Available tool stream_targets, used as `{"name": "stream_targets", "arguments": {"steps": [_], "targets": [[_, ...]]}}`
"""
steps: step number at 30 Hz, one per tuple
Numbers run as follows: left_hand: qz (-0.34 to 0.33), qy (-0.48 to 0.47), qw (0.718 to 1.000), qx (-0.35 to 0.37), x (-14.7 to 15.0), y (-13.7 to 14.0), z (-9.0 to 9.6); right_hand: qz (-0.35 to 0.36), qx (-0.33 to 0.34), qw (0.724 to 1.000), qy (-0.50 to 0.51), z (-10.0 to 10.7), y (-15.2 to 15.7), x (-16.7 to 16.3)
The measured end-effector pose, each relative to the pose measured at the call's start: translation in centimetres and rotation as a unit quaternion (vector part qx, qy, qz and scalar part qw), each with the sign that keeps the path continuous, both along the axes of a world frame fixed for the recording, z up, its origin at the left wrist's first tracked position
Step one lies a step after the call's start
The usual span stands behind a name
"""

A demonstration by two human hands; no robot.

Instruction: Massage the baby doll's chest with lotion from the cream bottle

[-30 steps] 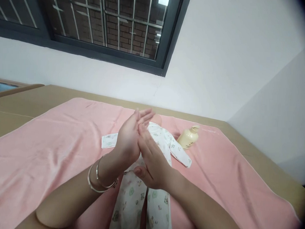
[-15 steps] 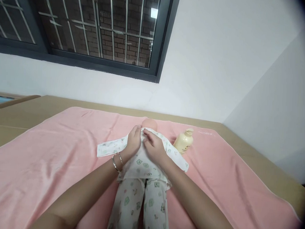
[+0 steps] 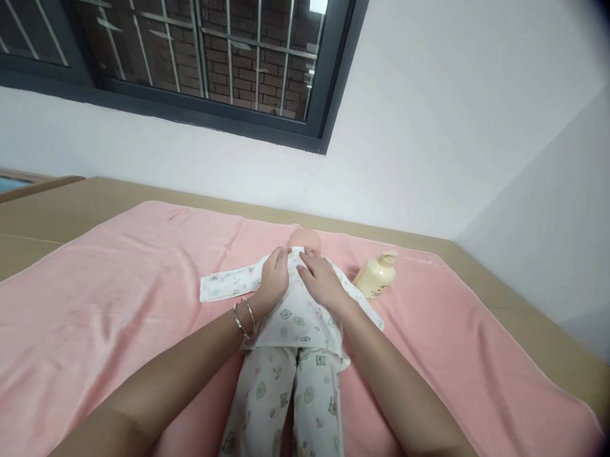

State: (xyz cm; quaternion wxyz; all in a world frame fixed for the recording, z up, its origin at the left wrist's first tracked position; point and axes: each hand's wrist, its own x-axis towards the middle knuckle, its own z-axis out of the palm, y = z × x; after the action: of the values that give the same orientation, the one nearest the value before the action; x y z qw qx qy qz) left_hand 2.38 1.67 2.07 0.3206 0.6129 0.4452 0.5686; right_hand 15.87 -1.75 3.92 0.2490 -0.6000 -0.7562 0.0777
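A baby doll (image 3: 304,238) lies on a pink blanket, its smooth head pointing away from me. It wears a white printed pajama top (image 3: 302,322) and matching pants (image 3: 319,402). My left hand (image 3: 276,275) rests on the left of the doll's upper chest, fingers stretched and held close together. On the right of the chest lies my right hand (image 3: 323,277), its fingers extended over the cloth. A narrow strip of the top shows between the two hands. Neither hand grips anything that I can see. The doll's face cannot be made out.
A pale yellow pump bottle (image 3: 376,276) stands beside the doll's right-side sleeve. The pink blanket (image 3: 148,276) covers much of a wooden surface (image 3: 522,323). Behind it rises a white wall (image 3: 413,125) with a dark-framed barred window (image 3: 251,60).
My hands have shifted slightly on the doll's chest, and the right hand's fingers lie a little more spread and flat. The camera view has tilted slightly.
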Motion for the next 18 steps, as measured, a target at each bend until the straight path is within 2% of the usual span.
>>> {"name": "stream_targets", "arguments": {"steps": [3,6,8,10,12,14,18], "targets": [[0.007,-0.03,0.999,-0.014,0.0,0.2,-0.4,-0.055,-0.005,0.995,-0.079,0.3,-2.2,-2.3],[0.01,-0.061,0.998,-0.031,0.0,0.4,-0.7,0.024,0.019,0.992,-0.121,0.5,-3.6,-3.6],[0.011,-0.065,0.997,-0.033,0.0,0.3,-0.6,0.085,0.025,0.99,-0.114,0.7,-3.2,-3.1],[0.007,-0.055,0.998,-0.022,-0.1,0.1,-0.4,0.109,0.023,0.99,-0.087,0.8,-2.1,-1.7],[-0.001,-0.038,0.999,-0.008,-0.2,-0.1,-0.2,0.085,0.011,0.995,-0.055,0.8,-0.8,-0.3],[-0.002,-0.025,1.0,-0.002,-0.3,-0.2,-0.2,0.026,-0.011,0.999,-0.038,0.7,-0.2,0.5],[0.007,-0.019,1.0,-0.001,-0.3,-0.2,-0.4,-0.102,-0.056,0.99,-0.081,0.9,-1.8,-0.8]]}}
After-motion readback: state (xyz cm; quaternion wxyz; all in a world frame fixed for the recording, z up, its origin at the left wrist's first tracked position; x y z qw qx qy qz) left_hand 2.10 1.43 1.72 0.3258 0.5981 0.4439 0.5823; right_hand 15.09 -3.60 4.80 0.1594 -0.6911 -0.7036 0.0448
